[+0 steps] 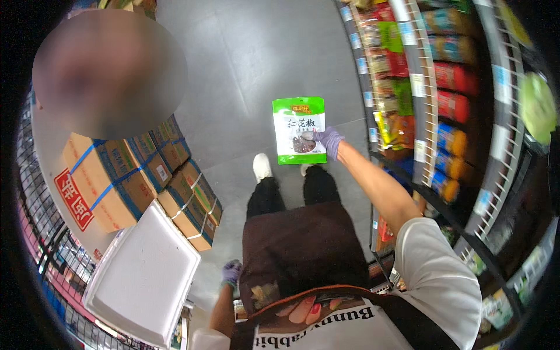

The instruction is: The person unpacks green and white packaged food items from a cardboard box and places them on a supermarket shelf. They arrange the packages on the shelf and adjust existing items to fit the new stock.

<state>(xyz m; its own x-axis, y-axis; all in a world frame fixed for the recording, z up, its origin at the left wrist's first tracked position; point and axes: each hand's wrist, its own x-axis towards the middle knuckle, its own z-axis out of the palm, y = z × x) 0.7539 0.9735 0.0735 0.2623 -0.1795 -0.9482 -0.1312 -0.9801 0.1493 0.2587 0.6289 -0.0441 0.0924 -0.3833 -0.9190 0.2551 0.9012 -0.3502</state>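
Note:
My right hand [326, 139], in a purple glove, grips a flat plastic food packet [301, 153] by its right side, out in front of me above the floor. The packet is green and white, bears writing, and shows dark contents through a window. Down at my left side, beside the dark apron [302, 249], hangs my left hand [232, 272], also gloved in purple. Its fingers look curled, but whether it holds anything is hidden.
Shelves of packets and jars [450, 105] run along the right. Strapped cardboard boxes [188, 210] and a white foam box [144, 271] stand at the left, near wire mesh racks [57, 245]. A person [109, 74], blurred, is at the upper left. Grey floor [218, 87] lies between.

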